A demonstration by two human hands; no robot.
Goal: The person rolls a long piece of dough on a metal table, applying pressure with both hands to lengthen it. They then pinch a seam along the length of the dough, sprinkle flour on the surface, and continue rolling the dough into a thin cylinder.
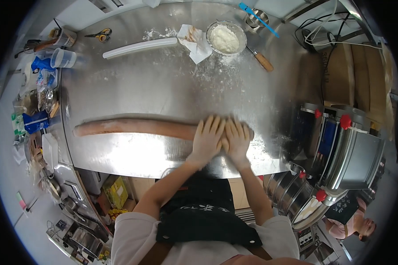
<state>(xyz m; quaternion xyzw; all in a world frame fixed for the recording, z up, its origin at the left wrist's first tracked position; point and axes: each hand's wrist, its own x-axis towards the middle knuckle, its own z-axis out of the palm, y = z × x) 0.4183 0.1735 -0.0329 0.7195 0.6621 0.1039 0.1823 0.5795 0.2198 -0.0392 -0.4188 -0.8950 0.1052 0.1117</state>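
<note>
A long brown log, apparently dough, (141, 126) lies across the steel table (132, 88), its far left end tapering slightly. Both of my hands wear pale thin gloves and press on the log's right part. My left hand (208, 140) lies flat over it, fingers stretched forward. Right beside it my right hand (237, 141) rests the same way, close to the log's right end, which shows just past the fingers. The two thumbs come close together between the hands. Neither hand wraps round the log.
At the back sit a bowl of white flour (226, 39), crumpled paper (193, 44), a white strip (139, 47), scissors (101, 35), a wooden-handled tool (263, 61), a metal cup (257, 18) and a blue spatula (265, 24). Steel machinery (356, 159) stands right; another person (347, 216) is beyond.
</note>
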